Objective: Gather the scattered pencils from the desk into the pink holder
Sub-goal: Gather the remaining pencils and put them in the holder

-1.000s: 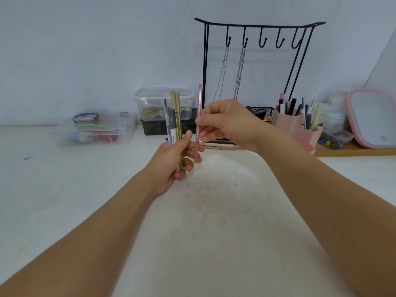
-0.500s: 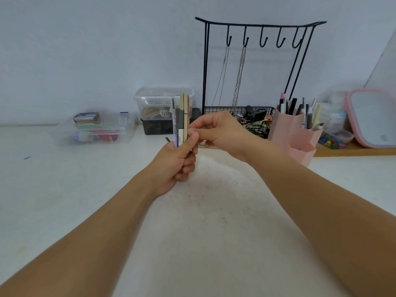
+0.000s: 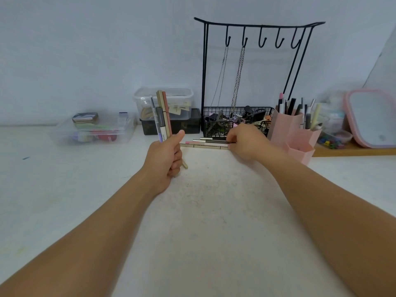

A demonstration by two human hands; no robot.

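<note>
Left hand (image 3: 166, 156) — fingers wrapped round a bundle of pencils (image 3: 163, 115), held upright with the thumb raised beside it; the bundle's lower ends show below the fist. Right hand (image 3: 246, 142) — reaching forward and down onto the loose pencils (image 3: 205, 143) that lie roughly side by side on the desk (image 3: 203, 221); its fingertips are at their right ends, curled, but whether they have closed on one cannot be told from this view.

The step in hand appears to be picking up the next pencil. It would go best by pinching a single barrel near its end, lifting it free of its neighbours so they do not roll, then sliding it in parallel with the bundle while the left fist loosens only slightly.

The pink holder (image 3: 293, 136) stands just right of the right hand, already holding several pens. Behind the loose pencils sits a black wire basket (image 3: 216, 123) under a hook stand (image 3: 259, 28) from which chains hang. Further left are clear plastic boxes (image 3: 96, 129); at far right, a pink-rimmed mirror (image 3: 370, 116). The desk is white, faintly speckled, set against a pale wall.
</note>
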